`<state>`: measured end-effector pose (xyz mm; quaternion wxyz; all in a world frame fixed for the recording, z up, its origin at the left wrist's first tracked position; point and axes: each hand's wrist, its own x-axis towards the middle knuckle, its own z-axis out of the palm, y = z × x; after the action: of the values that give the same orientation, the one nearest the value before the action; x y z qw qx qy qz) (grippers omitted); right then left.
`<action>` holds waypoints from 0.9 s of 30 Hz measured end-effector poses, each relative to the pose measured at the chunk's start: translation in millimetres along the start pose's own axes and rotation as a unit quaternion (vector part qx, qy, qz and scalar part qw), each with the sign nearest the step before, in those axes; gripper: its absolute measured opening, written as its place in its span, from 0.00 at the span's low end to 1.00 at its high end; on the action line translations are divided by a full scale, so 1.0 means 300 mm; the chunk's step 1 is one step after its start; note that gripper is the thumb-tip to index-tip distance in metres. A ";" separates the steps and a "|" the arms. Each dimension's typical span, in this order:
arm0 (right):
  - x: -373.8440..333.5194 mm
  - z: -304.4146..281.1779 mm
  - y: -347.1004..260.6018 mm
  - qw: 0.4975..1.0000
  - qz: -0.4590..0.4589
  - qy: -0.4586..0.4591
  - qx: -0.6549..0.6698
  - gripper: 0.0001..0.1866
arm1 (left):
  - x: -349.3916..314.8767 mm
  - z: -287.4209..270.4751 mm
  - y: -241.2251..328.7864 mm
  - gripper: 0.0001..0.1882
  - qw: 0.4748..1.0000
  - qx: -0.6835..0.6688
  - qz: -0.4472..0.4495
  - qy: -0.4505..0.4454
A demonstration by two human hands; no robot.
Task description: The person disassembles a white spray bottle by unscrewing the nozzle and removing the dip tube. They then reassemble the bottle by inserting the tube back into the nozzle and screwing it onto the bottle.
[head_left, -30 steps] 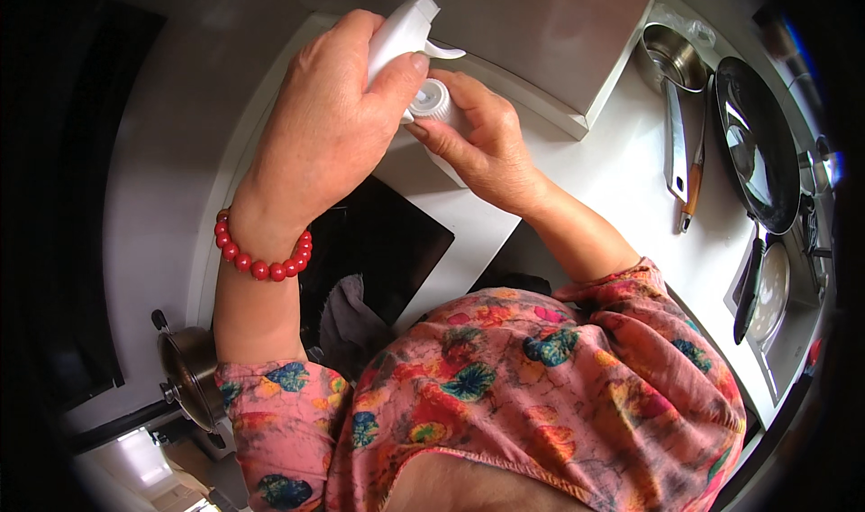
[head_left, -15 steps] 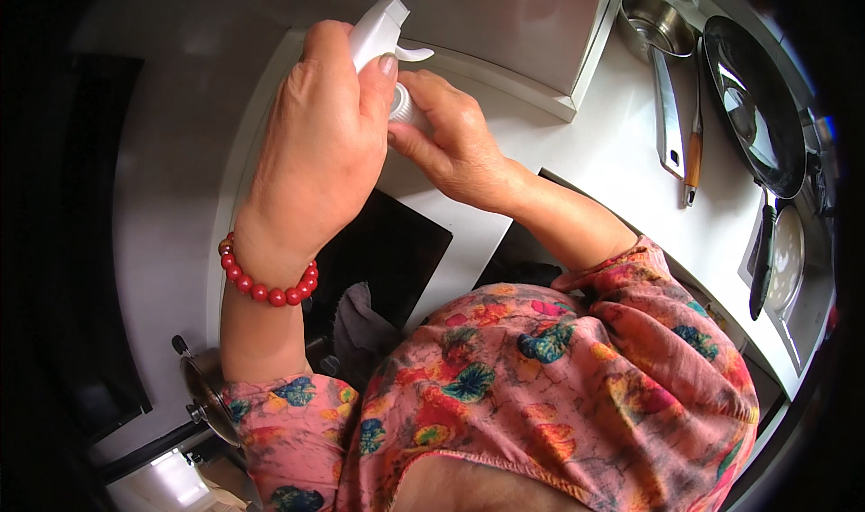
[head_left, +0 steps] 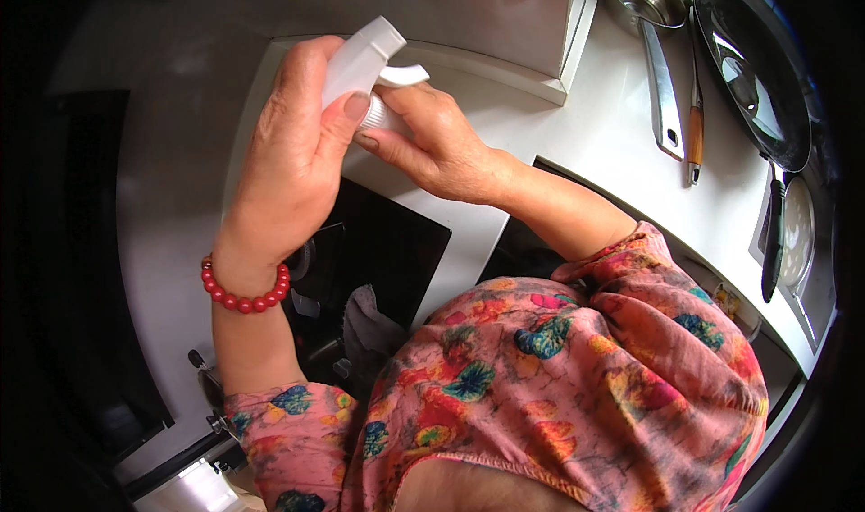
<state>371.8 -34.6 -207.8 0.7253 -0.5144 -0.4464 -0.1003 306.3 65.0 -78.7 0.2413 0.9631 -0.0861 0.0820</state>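
Note:
A white trigger spray head point(head_left: 365, 59) is wrapped in the fingers of my left hand point(head_left: 286, 156), with the thumb pressed along its lower side. Its nozzle points up and to the right, and the curved trigger sticks out over my other hand. Just below, a white ribbed collar point(head_left: 377, 114) shows between the two hands. My right hand point(head_left: 443, 144) closes round the collar, its thumb and forefinger pinching from the right. Whatever is below the collar is hidden by my hands. A red bead bracelet point(head_left: 245, 303) circles my left wrist.
On the white counter point(head_left: 595, 142) at right lie a steel saucepan point(head_left: 662, 66), a wooden-handled utensil point(head_left: 696, 138) and a black frying pan point(head_left: 766, 79). A cabinet corner point(head_left: 554, 86) juts in beyond my hands. Below them is a black glossy panel point(head_left: 405, 242) with a grey cloth point(head_left: 369, 323).
Both hands have shifted slightly left, and the spray head leans further right. More of the ribbed collar shows. The view itself has moved a little. Both hands keep their grip.

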 end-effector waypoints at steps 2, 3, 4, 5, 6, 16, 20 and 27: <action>0.000 -0.014 0.018 0.999 0.013 -0.031 0.010 0.14 | 0.008 -0.017 -0.016 0.16 0.999 -0.002 0.030 -0.033; -0.001 -0.018 0.020 0.998 0.019 -0.049 0.018 0.14 | 0.007 -0.027 -0.020 0.17 0.998 -0.002 0.042 -0.048; -0.003 -0.021 0.015 0.995 0.048 -0.059 0.058 0.14 | 0.007 -0.034 -0.024 0.17 0.997 -0.001 0.045 -0.058; -0.005 -0.025 0.007 0.990 0.077 -0.070 0.099 0.14 | 0.006 -0.039 -0.028 0.18 0.996 -0.001 0.048 -0.069; -0.005 -0.030 0.001 0.982 0.105 -0.079 0.136 0.15 | 0.010 -0.046 -0.037 0.19 0.995 -0.002 0.055 -0.080; 0.024 -0.079 -0.016 0.944 0.214 -0.122 0.218 0.23 | 0.046 -0.087 -0.076 0.14 0.976 -0.152 0.002 -0.156; -0.001 -0.065 0.007 0.927 0.218 -0.099 0.290 0.26 | 0.064 -0.011 0.003 0.08 0.992 -0.094 -0.054 -0.066; 0.008 -0.064 -0.007 0.920 0.223 -0.106 0.304 0.25 | 0.038 -0.063 -0.026 0.32 0.937 -0.290 -0.113 -0.159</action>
<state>382.2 -50.8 -206.0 0.7987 -0.3631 -0.4037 0.2592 316.6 79.2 -63.6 0.5009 0.8552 -0.0345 -0.1289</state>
